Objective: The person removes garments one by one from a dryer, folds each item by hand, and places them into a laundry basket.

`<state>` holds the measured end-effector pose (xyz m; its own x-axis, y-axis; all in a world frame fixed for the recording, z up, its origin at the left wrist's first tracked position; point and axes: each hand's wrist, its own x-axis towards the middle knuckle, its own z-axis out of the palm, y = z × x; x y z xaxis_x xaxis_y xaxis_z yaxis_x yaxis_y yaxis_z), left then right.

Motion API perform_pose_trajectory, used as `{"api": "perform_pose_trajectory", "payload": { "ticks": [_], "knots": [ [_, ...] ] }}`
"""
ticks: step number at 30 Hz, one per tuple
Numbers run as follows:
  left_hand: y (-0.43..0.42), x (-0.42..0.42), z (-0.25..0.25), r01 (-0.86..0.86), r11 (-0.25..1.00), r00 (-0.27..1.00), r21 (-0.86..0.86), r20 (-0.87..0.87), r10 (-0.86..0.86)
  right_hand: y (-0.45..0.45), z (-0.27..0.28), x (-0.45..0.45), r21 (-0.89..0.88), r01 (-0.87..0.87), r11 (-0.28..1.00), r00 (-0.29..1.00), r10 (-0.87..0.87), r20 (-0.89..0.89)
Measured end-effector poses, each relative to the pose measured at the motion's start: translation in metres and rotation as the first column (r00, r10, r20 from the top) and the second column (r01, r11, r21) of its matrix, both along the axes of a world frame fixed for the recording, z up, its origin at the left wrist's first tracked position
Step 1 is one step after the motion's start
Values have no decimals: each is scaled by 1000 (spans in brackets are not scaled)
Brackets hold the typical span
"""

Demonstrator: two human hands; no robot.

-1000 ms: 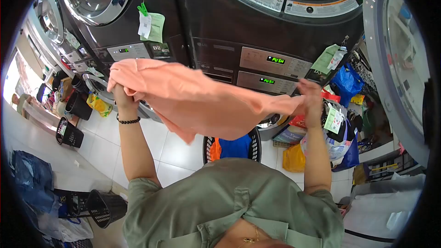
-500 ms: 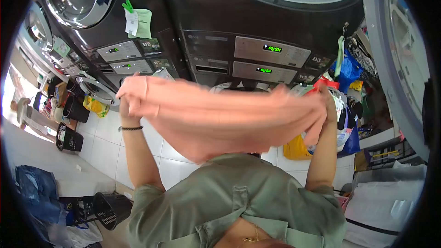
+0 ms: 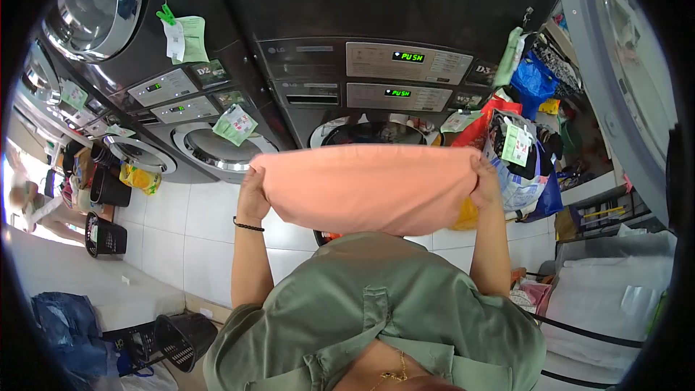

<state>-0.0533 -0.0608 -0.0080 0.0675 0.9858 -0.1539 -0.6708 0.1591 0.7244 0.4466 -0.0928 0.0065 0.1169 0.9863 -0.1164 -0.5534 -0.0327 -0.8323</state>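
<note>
Salmon-pink fabric piece (image 3: 369,188) now stretched straight, earlier bunching gone; face reads smooth. Left hand (image 3: 253,197) grip closed on 9 o'clock corner, right hand (image 3: 487,182) on 3 o'clock.

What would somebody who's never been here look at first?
Probably the big peach cloth, stretched between the left hand and the right hand in the middle. Next come the glowing green PUSH displays on the dark machine behind it. Off to the right, a bright blue bag stands out too.
</note>
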Motion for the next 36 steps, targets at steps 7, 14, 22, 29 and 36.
{"api": "perform_pose_trajectory", "payload": {
  "ticks": [7,14,22,29,36],
  "knots": [
    [22,-7,32,-77,957,863,279,-463,204,-5,48,-10,201,109,974,670,-221,709],
    [-2,-55,71,249,756,130,606,-794,594,-38,77,34,503,163,849,326,-528,784],
    [48,42,65,-157,857,487,491,-716,500,30,52,-35,323,362,874,779,-475,410],
    [-28,176,59,215,922,879,323,-475,-39,-6,42,-182,193,-284,939,884,178,432],
    [9,143,24,428,864,719,264,-679,-149,26,14,-130,319,-506,802,-75,-409,909]
  ]
}}
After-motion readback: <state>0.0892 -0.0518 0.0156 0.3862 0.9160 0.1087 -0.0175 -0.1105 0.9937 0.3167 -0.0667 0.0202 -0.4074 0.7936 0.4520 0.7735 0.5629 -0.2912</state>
